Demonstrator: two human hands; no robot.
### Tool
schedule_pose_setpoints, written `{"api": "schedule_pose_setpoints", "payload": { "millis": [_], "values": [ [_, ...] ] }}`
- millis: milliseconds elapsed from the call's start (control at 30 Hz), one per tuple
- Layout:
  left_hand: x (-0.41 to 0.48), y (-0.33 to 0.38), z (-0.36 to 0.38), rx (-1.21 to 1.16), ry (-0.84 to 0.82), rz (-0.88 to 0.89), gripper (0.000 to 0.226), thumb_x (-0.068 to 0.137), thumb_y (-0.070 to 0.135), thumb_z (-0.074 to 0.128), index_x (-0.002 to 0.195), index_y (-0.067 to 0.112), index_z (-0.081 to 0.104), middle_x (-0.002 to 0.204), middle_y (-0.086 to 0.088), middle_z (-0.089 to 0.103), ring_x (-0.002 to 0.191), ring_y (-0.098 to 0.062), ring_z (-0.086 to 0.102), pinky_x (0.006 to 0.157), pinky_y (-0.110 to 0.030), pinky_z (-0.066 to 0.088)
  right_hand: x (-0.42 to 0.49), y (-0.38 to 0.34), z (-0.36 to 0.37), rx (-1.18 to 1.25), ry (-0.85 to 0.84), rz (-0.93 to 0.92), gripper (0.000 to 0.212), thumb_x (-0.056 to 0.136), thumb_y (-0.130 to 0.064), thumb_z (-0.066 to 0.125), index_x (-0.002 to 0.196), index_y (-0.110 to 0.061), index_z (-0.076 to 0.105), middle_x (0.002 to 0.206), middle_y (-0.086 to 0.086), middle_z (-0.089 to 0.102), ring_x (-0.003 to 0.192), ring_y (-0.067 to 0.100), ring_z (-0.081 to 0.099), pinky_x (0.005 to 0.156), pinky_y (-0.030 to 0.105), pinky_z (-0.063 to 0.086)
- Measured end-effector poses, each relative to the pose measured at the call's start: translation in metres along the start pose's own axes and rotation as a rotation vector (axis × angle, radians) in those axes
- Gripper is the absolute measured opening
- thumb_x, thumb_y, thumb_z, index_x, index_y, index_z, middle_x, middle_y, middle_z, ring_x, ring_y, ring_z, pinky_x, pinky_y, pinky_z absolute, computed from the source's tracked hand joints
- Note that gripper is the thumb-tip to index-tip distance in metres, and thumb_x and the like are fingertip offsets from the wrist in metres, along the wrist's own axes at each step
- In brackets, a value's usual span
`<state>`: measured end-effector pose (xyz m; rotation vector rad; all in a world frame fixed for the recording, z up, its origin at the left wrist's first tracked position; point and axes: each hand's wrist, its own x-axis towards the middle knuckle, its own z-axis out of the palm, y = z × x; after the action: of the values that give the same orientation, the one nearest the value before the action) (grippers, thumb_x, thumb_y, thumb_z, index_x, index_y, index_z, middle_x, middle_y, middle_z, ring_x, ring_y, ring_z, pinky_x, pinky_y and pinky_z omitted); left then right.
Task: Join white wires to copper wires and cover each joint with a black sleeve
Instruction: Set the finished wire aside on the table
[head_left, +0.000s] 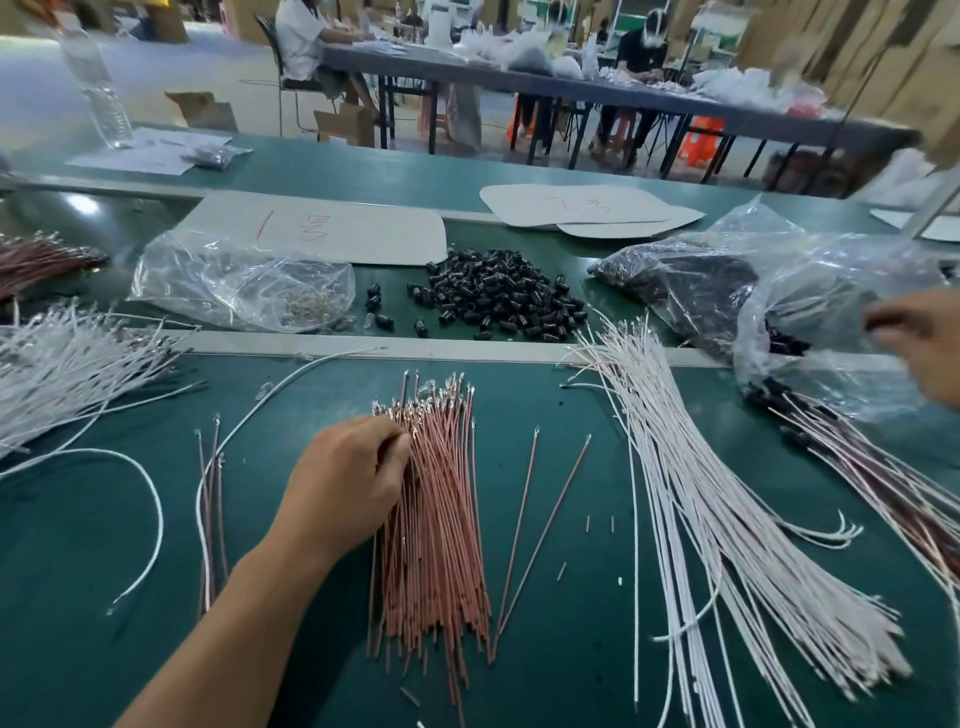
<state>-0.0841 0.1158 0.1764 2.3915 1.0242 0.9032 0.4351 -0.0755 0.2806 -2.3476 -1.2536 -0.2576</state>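
The green counter (582, 665) runs under everything. A long fan of white wires (727, 519) lies to the right of the left hand (348, 478), between it and the right hand (919, 343). The copper wires (441, 519) sit in a thick bundle directly under the left hand, whose fingers are curled in and pinch strands near the terminal ends. A crumpled plastic bag (810, 291) lies against the right hand, which is too blurred for me to tell how its fingers lie. Beyond the left hand, past a pale strip, the black sleeves (498, 296) sit heaped.
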Motion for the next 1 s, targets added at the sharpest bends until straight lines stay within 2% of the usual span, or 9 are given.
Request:
{"api": "schedule_pose_setpoints", "payload": {
  "millis": [100, 267, 367, 467, 533, 633, 733, 867, 1000],
  "values": [
    [0.000, 0.001, 0.000, 0.001, -0.002, -0.004, 0.017, 0.097, 0.018, 0.063, 0.081, 0.012, 0.067, 0.069, 0.006, 0.060, 0.064, -0.012, 0.055, 0.063, -0.037, 0.049, -0.064, -0.023, 0.035, -0.156, -0.137, 0.150, 0.023, 0.084, 0.005, 0.075, 0.105, -0.006, 0.076, 0.095, 0.023, 0.071, 0.082, 0.039, 0.065, 0.084, 0.053, 0.054],
    [0.000, -0.001, 0.000, 0.011, -0.008, -0.002, 0.016, 0.097, 0.019, 0.062, 0.085, 0.012, 0.068, 0.074, 0.004, 0.062, 0.068, -0.015, 0.056, 0.066, -0.038, 0.050, -0.079, -0.038, 0.064, -0.254, -0.035, 0.088, 0.024, 0.083, 0.006, 0.075, 0.107, 0.007, 0.073, 0.105, 0.030, 0.068, 0.098, 0.049, 0.061, 0.092, 0.055, 0.047],
    [0.000, -0.001, 0.002, 0.013, -0.018, -0.008, 0.015, 0.098, 0.021, 0.060, 0.090, 0.012, 0.070, 0.079, 0.004, 0.064, 0.072, -0.016, 0.057, 0.069, -0.038, 0.051, -0.087, -0.081, 0.065, -0.169, -0.004, -0.041, 0.027, 0.082, 0.006, 0.075, 0.109, 0.002, 0.073, 0.105, 0.025, 0.068, 0.093, 0.038, 0.061, 0.092, 0.048, 0.046],
    [0.000, -0.002, 0.002, 0.013, -0.018, -0.023, 0.015, 0.098, 0.022, 0.061, 0.091, 0.012, 0.070, 0.080, 0.004, 0.064, 0.073, -0.016, 0.057, 0.069, -0.036, 0.050, -0.106, -0.153, 0.061, 0.017, -0.339, -0.393, 0.025, 0.088, -0.010, 0.074, 0.111, -0.020, 0.074, 0.101, -0.011, 0.069, 0.086, 0.001, 0.063, 0.088, 0.025, 0.053],
    [0.000, -0.003, 0.002, 0.017, -0.014, -0.026, 0.014, 0.097, 0.022, 0.061, 0.090, 0.013, 0.070, 0.079, 0.006, 0.063, 0.071, -0.015, 0.057, 0.067, -0.035, 0.048, -0.126, -0.190, 0.068, 0.062, -0.616, -0.551, 0.020, 0.093, -0.023, 0.071, 0.112, -0.027, 0.073, 0.106, -0.019, 0.063, 0.097, -0.003, 0.060, 0.092, 0.014, 0.045],
    [0.000, -0.001, 0.003, 0.011, -0.015, -0.027, 0.014, 0.097, 0.021, 0.062, 0.088, 0.014, 0.069, 0.077, 0.007, 0.062, 0.070, -0.013, 0.055, 0.065, -0.033, 0.046, -0.140, -0.209, 0.079, 0.063, -0.756, -0.634, 0.023, 0.097, -0.026, 0.067, 0.120, -0.030, 0.069, 0.116, -0.020, 0.054, 0.106, -0.004, 0.051, 0.097, 0.012, 0.037],
    [0.001, -0.001, 0.003, 0.019, -0.011, -0.027, 0.015, 0.097, 0.022, 0.061, 0.088, 0.013, 0.069, 0.077, 0.006, 0.062, 0.070, -0.014, 0.055, 0.066, -0.034, 0.047, -0.133, -0.206, 0.084, 0.059, -0.752, -0.567, 0.027, 0.098, -0.024, 0.066, 0.124, -0.029, 0.067, 0.117, -0.019, 0.052, 0.107, -0.003, 0.050, 0.101, 0.014, 0.037],
    [0.000, -0.003, 0.004, 0.020, -0.034, -0.033, 0.018, 0.098, 0.024, 0.058, 0.089, 0.012, 0.069, 0.080, 0.003, 0.064, 0.073, -0.017, 0.057, 0.070, -0.039, 0.050, -0.103, -0.181, 0.093, -0.195, -0.471, -0.242, 0.030, 0.098, -0.030, 0.063, 0.127, -0.022, 0.062, 0.122, -0.006, 0.055, 0.108, 0.011, 0.054, 0.100, 0.031, 0.046],
    [-0.001, -0.001, 0.003, 0.016, -0.039, -0.038, 0.018, 0.098, 0.025, 0.058, 0.089, 0.012, 0.068, 0.082, 0.002, 0.065, 0.075, -0.018, 0.058, 0.072, -0.042, 0.051, -0.085, -0.179, 0.103, -0.348, -0.420, -0.016, 0.021, 0.098, -0.034, 0.063, 0.109, -0.017, 0.066, 0.107, 0.005, 0.067, 0.098, 0.025, 0.064, 0.087, 0.042, 0.056]
  ]
}}
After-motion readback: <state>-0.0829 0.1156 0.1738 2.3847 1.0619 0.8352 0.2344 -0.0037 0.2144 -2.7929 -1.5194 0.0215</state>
